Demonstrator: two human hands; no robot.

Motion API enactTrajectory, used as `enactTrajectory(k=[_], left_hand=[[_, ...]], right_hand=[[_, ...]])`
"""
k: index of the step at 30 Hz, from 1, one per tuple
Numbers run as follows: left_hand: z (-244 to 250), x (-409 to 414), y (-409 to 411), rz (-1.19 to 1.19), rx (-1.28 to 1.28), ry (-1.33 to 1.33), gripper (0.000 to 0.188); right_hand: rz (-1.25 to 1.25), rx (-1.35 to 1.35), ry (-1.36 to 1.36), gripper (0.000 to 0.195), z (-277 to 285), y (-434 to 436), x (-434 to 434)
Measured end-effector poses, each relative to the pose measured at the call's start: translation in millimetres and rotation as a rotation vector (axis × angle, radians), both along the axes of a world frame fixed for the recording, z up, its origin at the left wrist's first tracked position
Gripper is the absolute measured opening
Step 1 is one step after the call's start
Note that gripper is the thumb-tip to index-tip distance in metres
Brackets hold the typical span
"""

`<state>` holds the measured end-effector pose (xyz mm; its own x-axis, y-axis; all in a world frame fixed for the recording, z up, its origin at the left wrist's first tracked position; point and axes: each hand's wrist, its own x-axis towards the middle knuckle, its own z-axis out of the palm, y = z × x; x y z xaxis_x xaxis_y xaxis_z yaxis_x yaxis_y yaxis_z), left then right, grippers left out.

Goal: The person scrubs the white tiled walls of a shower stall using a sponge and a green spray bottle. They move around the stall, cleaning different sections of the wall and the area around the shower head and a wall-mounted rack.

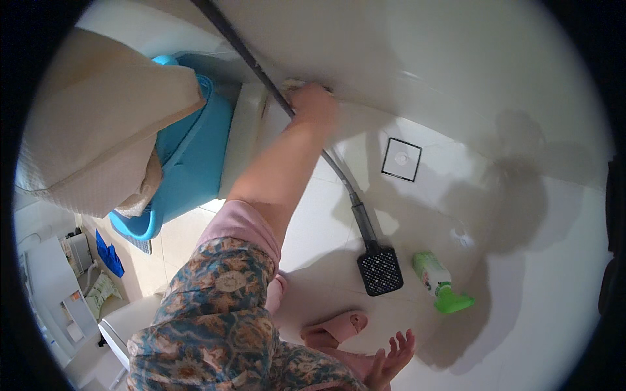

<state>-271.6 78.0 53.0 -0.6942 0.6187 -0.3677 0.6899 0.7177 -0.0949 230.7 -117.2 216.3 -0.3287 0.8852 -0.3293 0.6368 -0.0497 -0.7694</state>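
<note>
My left hand (pixel 314 102), blurred, reaches down to the corner where the wall meets the white tiled floor. Its fingers are closed around a small pale object (pixel 293 84), mostly hidden, whose edges show on both sides of the hand. A dark shower hose (pixel 244 53) passes beside that wrist and under the forearm to a black square shower head (pixel 380 271) lying on the floor. My right hand (pixel 393 359) is at the bottom edge, fingers spread, holding nothing. A green-and-clear spray bottle (pixel 433 276) lies on its side, right of the shower head.
A square floor drain (pixel 402 159) is set near the wall. Pink slippers (pixel 337 328) are by my feet. On the left stand a blue plastic tub (pixel 195 161) with beige fabric (pixel 107 122) over it, a white toilet (pixel 132 317) and a white cabinet (pixel 56 283).
</note>
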Motion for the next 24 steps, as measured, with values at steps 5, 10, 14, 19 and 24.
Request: enactTrajectory(k=[5,10,14,19,24], left_hand=[[-80.1,-26.7,6.9,0.198,0.044,-0.019,0.030],[-105.9,74.8,104.0,0.826,0.736,-0.515,0.027],[-110.4,118.4,133.0,1.514,1.476,-0.932,0.035],[-87.5,88.9,44.3,0.717,1.189,-0.402,0.031],[-68.3,20.2,-38.0,0.169,0.823,0.153,0.030]], right_hand=[[0.075,0.106,-0.009,0.066,-12.7,-10.7,29.5],[0.073,0.064,0.017,0.067,-20.2,-17.2,42.6],[0.060,0.107,0.051,0.066,-14.2,-10.6,17.4],[0.076,0.106,-0.087,0.063,7.0,7.8,-4.5],[-0.081,-0.039,0.336,0.063,-23.9,-6.2,13.1]])
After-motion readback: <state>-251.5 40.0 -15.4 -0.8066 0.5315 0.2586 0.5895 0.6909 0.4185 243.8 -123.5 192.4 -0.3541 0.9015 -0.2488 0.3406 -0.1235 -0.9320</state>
